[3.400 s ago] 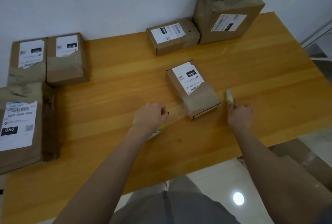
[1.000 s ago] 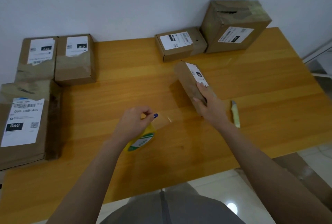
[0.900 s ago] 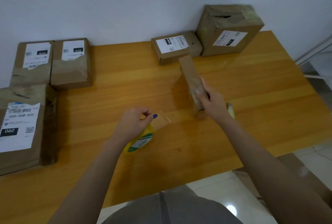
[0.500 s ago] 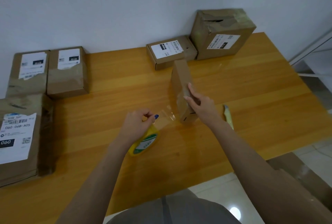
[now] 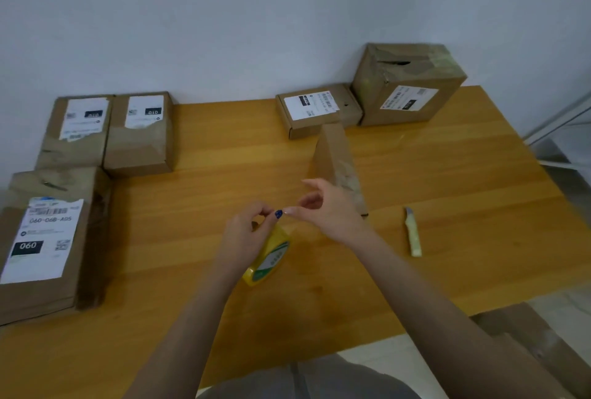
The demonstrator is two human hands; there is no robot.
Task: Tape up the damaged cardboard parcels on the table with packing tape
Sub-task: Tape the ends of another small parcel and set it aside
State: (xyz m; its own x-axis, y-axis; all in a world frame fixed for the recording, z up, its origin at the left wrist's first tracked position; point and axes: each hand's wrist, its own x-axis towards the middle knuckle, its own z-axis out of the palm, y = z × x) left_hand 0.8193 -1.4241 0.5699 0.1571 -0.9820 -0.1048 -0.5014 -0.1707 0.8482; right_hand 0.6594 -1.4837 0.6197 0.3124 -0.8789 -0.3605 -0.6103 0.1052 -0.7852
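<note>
Gripping tape roll (image 5: 270, 254) in left hand (image 5: 249, 232), touching its thumb with right hand (image 5: 329, 211), grasp unclear, partly covering upended parcel (image 5: 332, 155), apart from knife (image 5: 412, 232) toward table's (image 5: 479, 174) right edge.

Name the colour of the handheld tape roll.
The round tape roll is yellow with a green-and-white label; head view.

Our left hand (image 5: 246, 234) covers much of the tape roll (image 5: 271, 258); our right hand (image 5: 327, 211) hides the near end of the standing parcel (image 5: 334, 158). Whether it pinches any tape, we cannot tell.
</note>
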